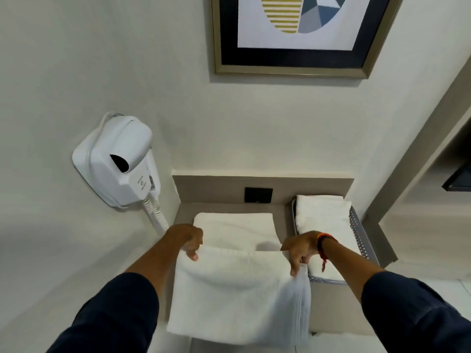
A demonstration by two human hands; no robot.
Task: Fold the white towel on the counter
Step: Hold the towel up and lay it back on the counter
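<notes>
I see the white towel (237,296) spread over the near part of the bench (331,309), a thick terry cloth with a soft nap; its near portion hangs over the bench's front edge, and its long axis runs left to right across the view. My left hand (190,242) has its fingers (192,254) closed on the towel's far left corner, and my right hand (300,249) pinches the far right corner, where layered edges show as fine stacked lines down the right side. A red-orange thread band (325,247) sits on the right wrist, and both arms wear dark navy sleeves. Just beyond the held edge lies another folded white towel (235,229), flat and rectangular, on the matte beige bench. To the right, a grey perforated metal basket (362,238) holds more folded white towels. A black socket plate (258,195) is set in the beige backsplash at the far side. On the left wall hangs a glossy white plastic hair dryer (118,159) with a coiled cord; its label is too small for me to read. Above, a framed abstract print (300,31) with a brushed gold frame hangs on the wall.
</notes>
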